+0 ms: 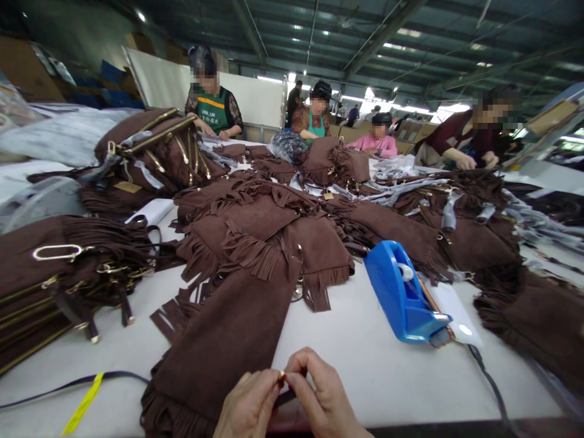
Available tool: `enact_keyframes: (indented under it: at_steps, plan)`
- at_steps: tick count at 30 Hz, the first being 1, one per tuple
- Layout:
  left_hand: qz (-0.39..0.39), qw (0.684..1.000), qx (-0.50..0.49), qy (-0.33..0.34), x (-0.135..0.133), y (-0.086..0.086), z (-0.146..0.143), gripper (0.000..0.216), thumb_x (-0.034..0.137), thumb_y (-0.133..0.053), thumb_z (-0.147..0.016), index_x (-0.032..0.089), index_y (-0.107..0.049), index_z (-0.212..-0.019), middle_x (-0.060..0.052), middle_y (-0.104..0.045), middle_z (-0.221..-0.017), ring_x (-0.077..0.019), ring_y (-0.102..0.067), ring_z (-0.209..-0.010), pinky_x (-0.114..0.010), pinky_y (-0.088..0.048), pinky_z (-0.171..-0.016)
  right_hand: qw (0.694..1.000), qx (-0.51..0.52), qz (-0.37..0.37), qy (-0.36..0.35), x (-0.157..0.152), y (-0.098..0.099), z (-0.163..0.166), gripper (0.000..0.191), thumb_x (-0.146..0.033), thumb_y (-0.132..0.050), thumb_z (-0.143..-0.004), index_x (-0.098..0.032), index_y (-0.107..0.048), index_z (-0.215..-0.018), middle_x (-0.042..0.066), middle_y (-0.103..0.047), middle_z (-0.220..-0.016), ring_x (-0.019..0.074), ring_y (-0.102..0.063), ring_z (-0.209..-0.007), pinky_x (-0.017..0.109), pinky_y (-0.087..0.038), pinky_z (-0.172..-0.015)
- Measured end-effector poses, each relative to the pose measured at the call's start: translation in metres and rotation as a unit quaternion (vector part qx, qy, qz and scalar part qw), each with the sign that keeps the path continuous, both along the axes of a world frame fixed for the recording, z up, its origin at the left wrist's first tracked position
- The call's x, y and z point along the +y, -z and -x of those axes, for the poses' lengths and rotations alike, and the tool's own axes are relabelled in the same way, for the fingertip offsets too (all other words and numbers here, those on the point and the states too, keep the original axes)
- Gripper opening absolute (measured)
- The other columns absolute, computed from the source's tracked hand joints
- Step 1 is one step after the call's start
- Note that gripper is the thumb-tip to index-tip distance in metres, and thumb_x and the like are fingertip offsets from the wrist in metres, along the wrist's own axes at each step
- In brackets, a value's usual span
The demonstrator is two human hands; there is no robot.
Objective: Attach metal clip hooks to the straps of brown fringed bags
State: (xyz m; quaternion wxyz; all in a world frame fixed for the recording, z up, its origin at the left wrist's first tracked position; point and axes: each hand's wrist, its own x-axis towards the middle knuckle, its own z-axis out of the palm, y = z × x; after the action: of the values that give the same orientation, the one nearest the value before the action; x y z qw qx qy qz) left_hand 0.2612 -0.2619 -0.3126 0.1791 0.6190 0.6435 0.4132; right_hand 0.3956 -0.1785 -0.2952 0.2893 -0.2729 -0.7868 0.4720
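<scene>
My left hand [249, 401] and my right hand [323, 395] meet at the table's near edge, fingertips pinched together. Between them is a small gold-coloured metal piece [281, 376], with a dark strap [286, 398] showing just below it. Most of the piece is hidden by the fingers, so its exact kind is unclear. Just beyond my left hand lies a dark brown fringed suede bag [223, 334], flat on the white table [337, 365]. Its fringe hangs toward me at the lower left.
More brown fringed bags [319, 249] cover the table's middle. Stacked bags with gold zips [41, 274] sit at left. A blue tape dispenser [396, 292] stands at right beside a white device [456, 313] with a cord. A yellow strip [84, 403] lies lower left. Several people work across the table.
</scene>
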Motion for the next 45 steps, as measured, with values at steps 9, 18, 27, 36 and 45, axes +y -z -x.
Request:
enact_keyframes:
  at_steps: [9, 18, 27, 36, 45]
  plan:
    - [-0.028, 0.999, 0.006, -0.027, 0.001, 0.000, -0.005, 0.025, 0.028, -0.033, -0.092, 0.023, -0.055, -0.080, 0.003, -0.058, -0.062, -0.0105, -0.054, -0.054, -0.018, -0.044, -0.052, 0.993, -0.018, -0.116, 0.027, -0.013, 0.020, 0.001, 0.012, -0.014, -0.038, -0.087, -0.021, -0.043, -0.079, 0.001, -0.052, -0.074, 0.0130, -0.050, -0.068, 0.025, -0.042, -0.062]
    - [-0.177, 0.967, 0.180, -0.028, 0.002, 0.012, -0.001, 0.034, 0.013, -0.039, -0.088, 0.012, -0.047, -0.121, -0.004, -0.066, -0.071, -0.0119, -0.060, -0.058, -0.020, -0.048, -0.056, 0.988, 0.046, -0.026, 0.148, -0.023, 0.013, 0.008, 0.015, -0.024, -0.041, -0.088, -0.021, -0.052, -0.079, 0.001, -0.052, -0.072, 0.0127, -0.049, -0.067, 0.024, -0.039, -0.062]
    - [-0.196, 0.942, 0.271, -0.029, -0.001, 0.015, -0.001, 0.051, 0.010, -0.040, -0.087, 0.006, -0.027, -0.136, -0.004, -0.064, -0.068, -0.0121, -0.057, -0.056, -0.023, -0.046, -0.056, 0.987, 0.066, 0.126, 0.072, -0.017, 0.003, 0.002, 0.021, -0.031, -0.049, -0.085, -0.021, -0.067, -0.082, 0.004, -0.060, -0.077, 0.0155, -0.056, -0.074, 0.026, -0.045, -0.067]
    - [-0.203, 0.932, 0.300, -0.012, -0.001, 0.018, -0.002, 0.046, 0.008, -0.038, -0.087, 0.004, -0.033, -0.133, -0.007, -0.065, -0.073, -0.0129, -0.058, -0.060, -0.025, -0.046, -0.059, 0.966, 0.054, 0.242, 0.067, -0.010, 0.001, -0.004, 0.025, -0.037, -0.056, -0.079, -0.018, -0.064, -0.066, 0.001, -0.058, -0.069, 0.0145, -0.053, -0.069, 0.026, -0.042, -0.067]
    - [-0.207, 0.939, 0.274, 0.002, -0.001, 0.016, -0.002, 0.052, 0.009, -0.036, -0.088, 0.008, -0.022, -0.138, -0.007, -0.066, -0.072, -0.0134, -0.059, -0.060, -0.023, -0.046, -0.057, 0.940, 0.118, 0.292, 0.128, -0.015, 0.009, 0.007, 0.015, -0.023, -0.055, -0.069, -0.017, -0.060, -0.057, -0.001, -0.057, -0.060, 0.0129, -0.050, -0.061, 0.024, -0.039, -0.061]
